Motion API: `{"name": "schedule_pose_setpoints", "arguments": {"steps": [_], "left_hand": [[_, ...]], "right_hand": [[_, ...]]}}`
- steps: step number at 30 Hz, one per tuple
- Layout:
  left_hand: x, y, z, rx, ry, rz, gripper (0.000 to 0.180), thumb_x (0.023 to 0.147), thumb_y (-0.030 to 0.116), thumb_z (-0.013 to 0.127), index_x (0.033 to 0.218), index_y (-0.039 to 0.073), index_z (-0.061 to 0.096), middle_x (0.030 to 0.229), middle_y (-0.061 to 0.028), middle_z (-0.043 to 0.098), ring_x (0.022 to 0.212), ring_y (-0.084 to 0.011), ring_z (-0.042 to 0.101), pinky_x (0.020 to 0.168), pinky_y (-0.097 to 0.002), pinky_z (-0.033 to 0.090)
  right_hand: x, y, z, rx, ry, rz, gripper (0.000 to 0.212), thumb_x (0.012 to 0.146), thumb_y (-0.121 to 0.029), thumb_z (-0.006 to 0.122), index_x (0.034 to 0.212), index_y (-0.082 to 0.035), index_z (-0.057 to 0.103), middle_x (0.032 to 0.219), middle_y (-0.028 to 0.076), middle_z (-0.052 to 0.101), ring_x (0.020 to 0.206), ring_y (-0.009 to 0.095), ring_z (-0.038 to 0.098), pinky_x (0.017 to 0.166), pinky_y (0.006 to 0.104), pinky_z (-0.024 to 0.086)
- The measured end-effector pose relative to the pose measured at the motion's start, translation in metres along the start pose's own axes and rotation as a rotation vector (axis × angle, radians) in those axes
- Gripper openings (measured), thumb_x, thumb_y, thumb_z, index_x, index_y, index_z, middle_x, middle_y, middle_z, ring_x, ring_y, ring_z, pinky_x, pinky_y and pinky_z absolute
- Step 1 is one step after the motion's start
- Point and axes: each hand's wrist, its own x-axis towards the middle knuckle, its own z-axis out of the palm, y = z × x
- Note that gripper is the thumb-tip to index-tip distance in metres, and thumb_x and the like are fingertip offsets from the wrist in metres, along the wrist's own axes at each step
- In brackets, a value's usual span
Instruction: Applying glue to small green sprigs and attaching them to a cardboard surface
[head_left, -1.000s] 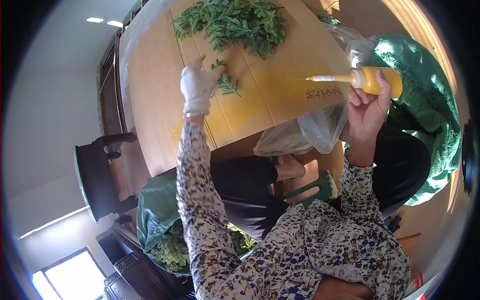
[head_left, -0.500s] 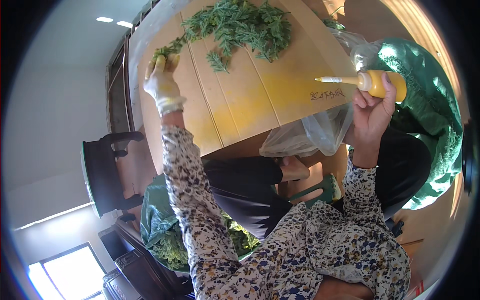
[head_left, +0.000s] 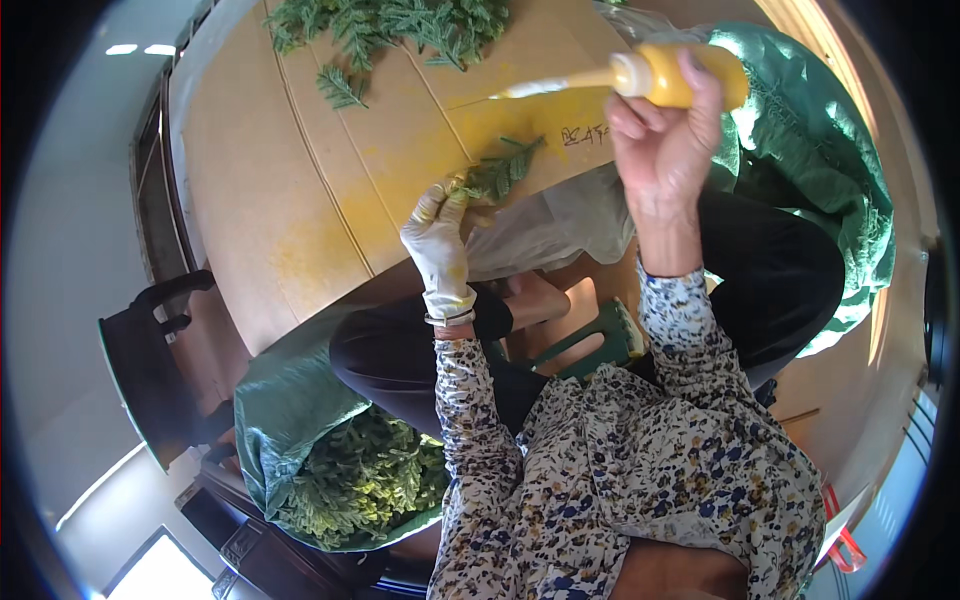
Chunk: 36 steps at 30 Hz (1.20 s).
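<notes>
Between the gloved fingers of my left hand (head_left: 440,235) is the base of a small green artificial fir sprig (head_left: 503,172), just above the near part of a cardboard sheet (head_left: 240,170). The white glove carries yellow stains. Bare and raised to the right, my right hand (head_left: 665,140) is wrapped round a squeeze bottle (head_left: 690,76) of yellow liquid. Its long nozzle, white near the tip, points left over the cardboard, slightly blurred by motion. A pile of green sprigs (head_left: 400,22) lies on the far part of the cardboard, with one loose sprig (head_left: 342,88) just nearer.
Yellow smears cover the cardboard's middle. At lower left a green sack (head_left: 290,400) holds many yellow-tinted sprigs (head_left: 365,475). Another green sack (head_left: 815,170) stands at right. Clear plastic (head_left: 565,228) hangs below the cardboard's near edge. A dark chair (head_left: 165,365) stands left.
My left hand has come from the pile back toward me and right, bringing a sprig. The bottle in my right hand has moved left and farther up. The whole view has shifted.
</notes>
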Motion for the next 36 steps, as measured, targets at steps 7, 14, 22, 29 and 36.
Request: {"name": "schedule_pose_setpoints", "arguments": {"steps": [7, 14, 22, 29, 36], "left_hand": [[0.002, 0.003, 0.009, 0.126, 0.067, 0.115, 0.013, 0.083, 0.0, 0.065, 0.095, -0.001, 0.068, 0.093, -0.0092, 0.067, 0.064, -0.0121, 0.061, 0.048, -0.0226, 0.049], [-0.003, 0.013, 0.005, 0.286, 0.182, -0.014, 0.024, 0.083, -0.001, 0.063, 0.107, -0.003, 0.065, 0.089, -0.0103, 0.068, 0.061, -0.0084, 0.054, 0.055, -0.02, 0.044], [-0.046, 0.052, 0.025, 1.085, 0.426, 1.029, 0.024, 0.068, 0.009, 0.07, 0.09, 0.018, 0.069, 0.092, -0.0001, 0.061, 0.085, -0.0199, 0.054, 0.073, -0.0335, 0.043], [-0.01, 0.009, 0.027, 1.074, 0.237, 0.838, 0.025, 0.065, 0.005, 0.075, 0.088, 0.01, 0.067, 0.094, -0.003, 0.064, 0.093, -0.0261, 0.055, 0.081, -0.0378, 0.045], [-0.003, -0.01, 0.006, 1.021, 0.173, 0.652, 0.04, 0.057, 0.012, 0.08, 0.096, 0.009, 0.07, 0.102, -0.0042, 0.063, 0.103, -0.0292, 0.051, 0.089, -0.0405, 0.042]], "right_hand": [[0.015, 0.078, -0.002, -0.053, -0.039, 0.234, 0.029, 0.083, -0.031, 0.063, 0.095, -0.006, 0.054, 0.087, 0.014, 0.064, 0.045, 0.003, 0.034, 0.044, 0.0188, 0.035], [0.006, 0.123, -0.025, -0.158, -0.02, 0.238, 0.024, 0.081, -0.028, 0.064, 0.086, -0.006, 0.055, 0.081, 0.011, 0.063, 0.047, 0.004, 0.036, 0.045, 0.0219, 0.036], [0.004, 0.131, -0.033, -0.261, -0.014, 0.222, 0.025, 0.081, -0.027, 0.061, 0.081, -0.002, 0.057, 0.075, 0.008, 0.06, 0.047, 0.006, 0.034, 0.045, 0.0252, 0.035], [0.005, 0.132, -0.034, -0.239, -0.011, 0.198, 0.026, 0.082, -0.027, 0.061, 0.081, -0.001, 0.056, 0.075, 0.008, 0.06, 0.048, 0.005, 0.034, 0.046, 0.0246, 0.036], [0.005, 0.132, -0.039, -0.167, -0.026, 0.245, 0.024, 0.081, -0.026, 0.064, 0.086, -0.005, 0.055, 0.085, 0.013, 0.064, 0.048, 0.005, 0.034, 0.047, 0.0239, 0.037]]}}
